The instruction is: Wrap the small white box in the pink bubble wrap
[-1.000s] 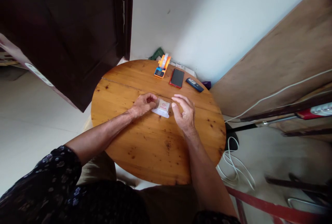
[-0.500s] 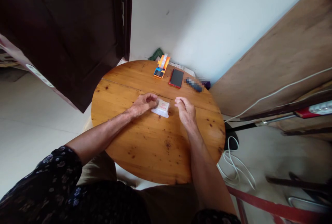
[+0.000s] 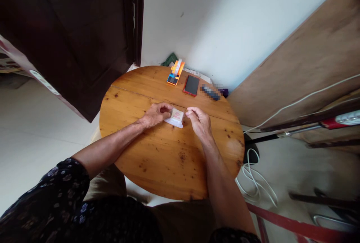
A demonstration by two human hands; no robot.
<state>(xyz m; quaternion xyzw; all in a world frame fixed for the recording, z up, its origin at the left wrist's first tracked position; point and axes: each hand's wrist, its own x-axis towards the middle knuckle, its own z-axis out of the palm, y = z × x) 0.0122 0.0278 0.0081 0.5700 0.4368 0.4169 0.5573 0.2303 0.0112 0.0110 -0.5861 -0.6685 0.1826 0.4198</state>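
Observation:
A small white packet point(image 3: 177, 115) with red print lies on the wooden table, a strip of whitish wrapping point(image 3: 173, 123) along its near side. My left hand point(image 3: 158, 113) is closed at the packet's left edge, thumb and fingers pinching there. Close to the packet's right edge, my right hand point(image 3: 200, 121) has its thumb and fingertips pressed together. Anything between those fingertips is too small to make out.
Toward the back of the round table point(image 3: 157, 160) stand an orange tape dispenser point(image 3: 176, 72), a red-edged phone point(image 3: 191, 85) and a blurred dark object point(image 3: 210, 92). White cable point(image 3: 257, 183) lies coiled on the floor at right. A dark door point(image 3: 84, 40) is at left.
My right hand has moved left, bringing its fingertips closer to the packet. The packet sits slightly differently, and my left hand remains at its left edge.

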